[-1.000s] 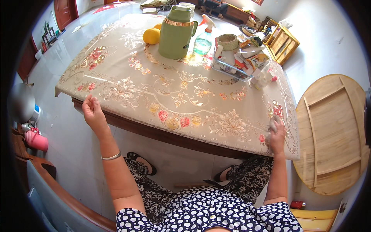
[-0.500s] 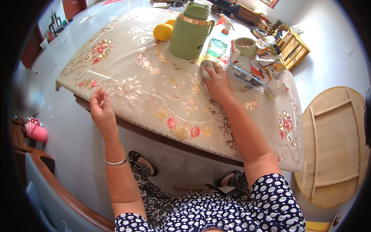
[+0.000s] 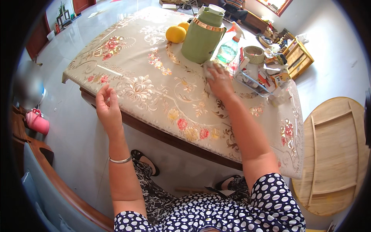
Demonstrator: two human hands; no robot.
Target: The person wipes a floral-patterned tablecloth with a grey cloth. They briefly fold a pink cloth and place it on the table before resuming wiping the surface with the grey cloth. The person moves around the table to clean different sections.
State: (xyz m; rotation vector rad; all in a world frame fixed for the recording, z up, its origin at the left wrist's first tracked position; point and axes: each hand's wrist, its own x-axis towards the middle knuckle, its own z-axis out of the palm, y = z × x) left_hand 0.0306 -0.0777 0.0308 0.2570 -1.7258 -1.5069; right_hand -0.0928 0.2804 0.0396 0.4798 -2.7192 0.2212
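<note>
Broadly, a flowered tablecloth (image 3: 133, 63) covers the wooden table (image 3: 162, 137), bearing a green thermos jug (image 3: 201, 42), a crowded clear basket (image 3: 257, 88) and an upright spray bottle (image 3: 228, 51). At the near left edge, the left hand (image 3: 109, 108) hangs half curled and empty, while the right hand (image 3: 221, 81), just in front of the jug and bottle, bends its fingers over a pale cloth (image 3: 206, 69) (partly hidden beneath them) on the tablecloth.

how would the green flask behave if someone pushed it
The green flask could tip if pushed near the top, being taller than wide. A low push near the right hand might slide it, since the tablecloth looks shiny.
</note>
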